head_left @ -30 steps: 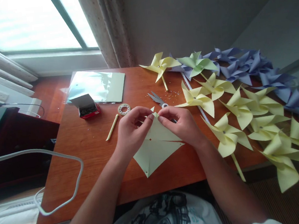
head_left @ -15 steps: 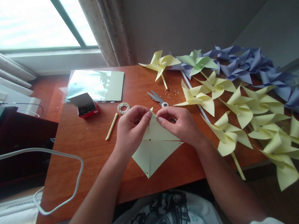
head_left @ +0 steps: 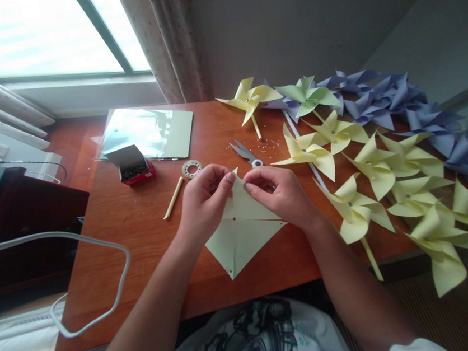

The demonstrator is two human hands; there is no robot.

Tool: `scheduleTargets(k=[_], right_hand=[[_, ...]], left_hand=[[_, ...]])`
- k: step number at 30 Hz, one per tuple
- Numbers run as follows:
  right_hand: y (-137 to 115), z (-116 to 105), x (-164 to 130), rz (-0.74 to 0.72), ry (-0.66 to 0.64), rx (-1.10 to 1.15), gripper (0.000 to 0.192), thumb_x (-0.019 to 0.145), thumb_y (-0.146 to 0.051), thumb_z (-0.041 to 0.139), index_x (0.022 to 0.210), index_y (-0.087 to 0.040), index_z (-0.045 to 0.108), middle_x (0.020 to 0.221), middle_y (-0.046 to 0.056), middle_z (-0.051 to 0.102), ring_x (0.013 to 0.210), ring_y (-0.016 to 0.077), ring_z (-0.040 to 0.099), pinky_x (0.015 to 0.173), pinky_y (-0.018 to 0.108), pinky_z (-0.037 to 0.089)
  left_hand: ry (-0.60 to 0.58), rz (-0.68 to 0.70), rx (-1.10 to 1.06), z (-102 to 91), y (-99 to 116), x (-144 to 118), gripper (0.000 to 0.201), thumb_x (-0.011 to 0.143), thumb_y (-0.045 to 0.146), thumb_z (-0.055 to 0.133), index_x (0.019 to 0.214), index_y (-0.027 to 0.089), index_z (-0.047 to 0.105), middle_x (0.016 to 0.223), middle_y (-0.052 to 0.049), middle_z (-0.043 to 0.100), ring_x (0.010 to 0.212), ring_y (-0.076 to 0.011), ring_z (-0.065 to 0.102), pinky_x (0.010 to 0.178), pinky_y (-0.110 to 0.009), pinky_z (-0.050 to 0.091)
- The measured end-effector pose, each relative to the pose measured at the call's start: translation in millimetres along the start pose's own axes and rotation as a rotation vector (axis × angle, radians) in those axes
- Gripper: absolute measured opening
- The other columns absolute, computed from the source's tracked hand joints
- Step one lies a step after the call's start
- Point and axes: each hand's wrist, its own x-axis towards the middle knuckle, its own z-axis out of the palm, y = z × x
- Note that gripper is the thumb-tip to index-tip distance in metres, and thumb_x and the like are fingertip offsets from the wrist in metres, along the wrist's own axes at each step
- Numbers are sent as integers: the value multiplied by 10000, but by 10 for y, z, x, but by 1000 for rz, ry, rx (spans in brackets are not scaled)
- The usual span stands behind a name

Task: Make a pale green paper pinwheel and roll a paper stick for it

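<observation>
**Pinching the far corner of my yellow paper square**

Head cam view, the only one I've got. My left hand (head_left: 203,204) and right hand (head_left: 284,195) are both closed on the top corner of a pale yellow paper square with slits cut in from the corners (head_left: 240,234). Fingertips of each hand pinch one side of that point, thumbs underneath, so the two flaps there stay apart. The rest of the sheet droops toward me and rests on the reddish wooden table (head_left: 139,231).

Just past my right fingertips sit the grey scissors (head_left: 245,154), close enough to grab. Off my left knuckles there's a thin yellow paper stick (head_left: 174,197), then a small white tape ring (head_left: 192,169), and further out an open red box of pins (head_left: 134,165). Finished yellow paper pinwheels (head_left: 386,175) pile up to the right of my right wrist, out of my way.
</observation>
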Motion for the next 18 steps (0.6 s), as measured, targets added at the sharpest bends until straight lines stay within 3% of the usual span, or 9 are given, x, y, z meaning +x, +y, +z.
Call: scheduleTargets(k=[11,18], right_hand=[[-6,-12,6,1,-6,5,72,892,-209,626,870,-204,694,804,-1,704,740,160,657,659,264,496],[-12,-4,5,18,4,-28,78,891,-226,618,858,-216,687,807,0,707,755,170,663,674,274,510]], left_hand=[[-22,10,9,-17,-101,11,226,899,398,683,844,190,611,712,1,557,628,-126,519,536,-236,390],[22,31,50,0,-40,4,236,865,405,715,816,194,619,707,-2,570,612,-129,514,536,-243,391]])
